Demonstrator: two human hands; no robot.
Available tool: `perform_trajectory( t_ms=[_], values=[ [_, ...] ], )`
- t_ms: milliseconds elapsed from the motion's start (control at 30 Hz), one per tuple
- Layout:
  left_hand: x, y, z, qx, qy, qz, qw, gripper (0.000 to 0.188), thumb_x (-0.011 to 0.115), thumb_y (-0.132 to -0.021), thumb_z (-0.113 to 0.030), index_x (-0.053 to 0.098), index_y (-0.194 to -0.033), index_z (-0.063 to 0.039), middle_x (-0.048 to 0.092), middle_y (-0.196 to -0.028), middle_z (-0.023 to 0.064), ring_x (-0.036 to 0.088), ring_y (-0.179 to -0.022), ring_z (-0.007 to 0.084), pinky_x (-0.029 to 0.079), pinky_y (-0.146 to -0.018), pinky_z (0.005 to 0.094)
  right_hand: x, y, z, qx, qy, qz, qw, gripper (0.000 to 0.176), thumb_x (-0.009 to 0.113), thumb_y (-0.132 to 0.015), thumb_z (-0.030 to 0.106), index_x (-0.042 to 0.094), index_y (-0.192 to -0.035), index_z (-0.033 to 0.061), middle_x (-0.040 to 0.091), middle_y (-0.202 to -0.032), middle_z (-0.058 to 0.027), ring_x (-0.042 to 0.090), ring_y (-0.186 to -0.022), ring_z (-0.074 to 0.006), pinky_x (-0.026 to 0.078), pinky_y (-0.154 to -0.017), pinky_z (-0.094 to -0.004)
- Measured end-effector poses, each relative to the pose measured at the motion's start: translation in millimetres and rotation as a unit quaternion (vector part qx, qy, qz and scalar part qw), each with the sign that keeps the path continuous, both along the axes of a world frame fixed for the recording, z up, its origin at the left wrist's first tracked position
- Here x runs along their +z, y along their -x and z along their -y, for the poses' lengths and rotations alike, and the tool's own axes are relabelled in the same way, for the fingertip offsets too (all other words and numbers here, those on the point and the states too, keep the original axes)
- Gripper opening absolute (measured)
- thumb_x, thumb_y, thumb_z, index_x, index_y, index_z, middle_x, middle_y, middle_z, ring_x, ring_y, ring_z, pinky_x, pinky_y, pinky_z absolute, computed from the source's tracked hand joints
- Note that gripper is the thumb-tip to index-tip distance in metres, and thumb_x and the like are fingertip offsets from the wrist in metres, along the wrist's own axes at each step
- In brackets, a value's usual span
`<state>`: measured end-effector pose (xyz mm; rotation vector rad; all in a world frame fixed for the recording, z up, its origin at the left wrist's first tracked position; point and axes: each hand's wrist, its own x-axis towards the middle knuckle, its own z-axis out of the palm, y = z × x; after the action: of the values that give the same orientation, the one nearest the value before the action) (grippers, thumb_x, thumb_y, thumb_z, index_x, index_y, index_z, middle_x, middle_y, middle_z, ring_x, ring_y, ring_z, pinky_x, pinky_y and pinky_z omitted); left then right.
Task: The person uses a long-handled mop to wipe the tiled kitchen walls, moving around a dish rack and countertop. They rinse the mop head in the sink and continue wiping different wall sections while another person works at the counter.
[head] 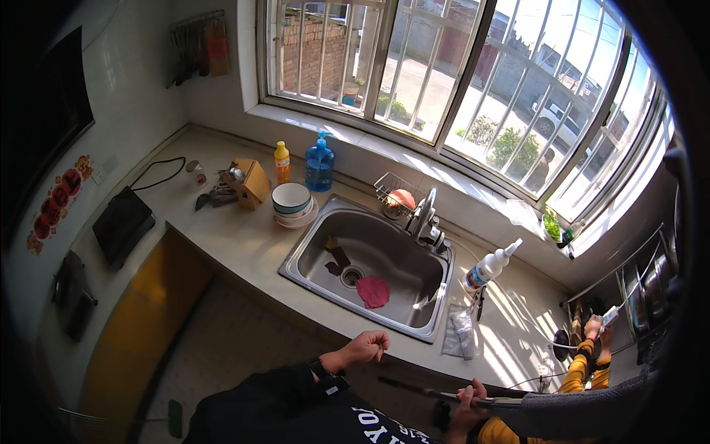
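My left hand (363, 349), with a black sleeve and wristband, is a loose fist over the front edge of the counter, below the steel sink (388, 238); nothing shows in it. What appears to be my right hand (468, 402) is at the bottom right, its fingers round a thin dark rod (432, 393); its forearm is partly hidden. In the sink lie a pink cloth (373, 292) and a dark brown bottle-like item (336, 251), either side of the drain. The faucet (424, 213) stands behind. Stacked bowls (292, 201) are on the counter, left of the sink.
At right, another person's hands (594, 327), in yellow sleeves, hold a white power strip (609, 315). A white spouted bottle (491, 266) and clear plastic packet (459, 332) are beside the sink. A blue pump bottle (320, 166), yellow bottle (282, 162) and wooden block (252, 183) stand at the back left.
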<state>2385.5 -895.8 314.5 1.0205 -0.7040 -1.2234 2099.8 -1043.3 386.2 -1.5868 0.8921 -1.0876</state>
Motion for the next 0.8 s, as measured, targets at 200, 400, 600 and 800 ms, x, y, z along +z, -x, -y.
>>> perform_trajectory(
  t_ms=[200,400,600,800],
  values=[
    [27.0,17.5,-59.6,0.024,-0.078,0.035,0.996,0.014,0.050,-0.095,-0.012,0.054,-0.105,-0.003,0.051,-0.070,-0.0011,0.049,-0.060,0.0070,0.041,-0.056,0.0228,-10.5,11.7,-29.3,0.055,-0.006,0.018,0.998,0.030,0.057,-0.092,0.004,0.057,-0.121,-0.0014,0.059,-0.081,-0.0030,0.055,-0.072,-0.0096,0.048,-0.069,-0.0228],
    [7.8,22.9,-89.2,0.153,-0.008,0.203,0.967,0.022,0.052,-0.097,-0.014,0.051,-0.116,-0.004,0.055,-0.076,-0.0006,0.053,-0.062,0.0066,0.044,-0.058,0.0216,-24.2,19.8,-52.3,0.069,-0.020,0.072,0.995,0.029,0.061,-0.090,0.003,0.059,-0.119,-0.0005,0.059,-0.078,-0.0013,0.054,-0.071,-0.0080,0.047,-0.066,-0.0221],
    [26.0,7.2,-79.9,0.012,-0.035,0.071,0.997,0.027,0.051,-0.098,-0.016,0.046,-0.121,-0.002,0.053,-0.078,-0.0006,0.051,-0.066,0.0055,0.044,-0.063,0.0213,25.4,-6.1,-82.0,0.053,-0.002,-0.076,0.996,0.026,0.062,-0.085,0.018,0.062,-0.109,0.0074,0.063,-0.086,-0.0121,0.059,-0.081,-0.0259,0.048,-0.072,-0.0368],
    [62.7,-15.7,-74.5,-0.130,-0.045,0.199,0.970,0.043,0.054,-0.089,-0.015,0.041,-0.128,-0.002,0.054,-0.092,0.0028,0.052,-0.087,0.0101,0.044,-0.077,0.0247,1.5,-51.7,-94.4,0.082,0.029,0.026,0.996,0.023,0.064,-0.089,0.004,0.062,-0.110,-0.0046,0.059,-0.073,-0.0010,0.053,-0.063,-0.0061,0.044,-0.058,-0.0199]
  ],
)
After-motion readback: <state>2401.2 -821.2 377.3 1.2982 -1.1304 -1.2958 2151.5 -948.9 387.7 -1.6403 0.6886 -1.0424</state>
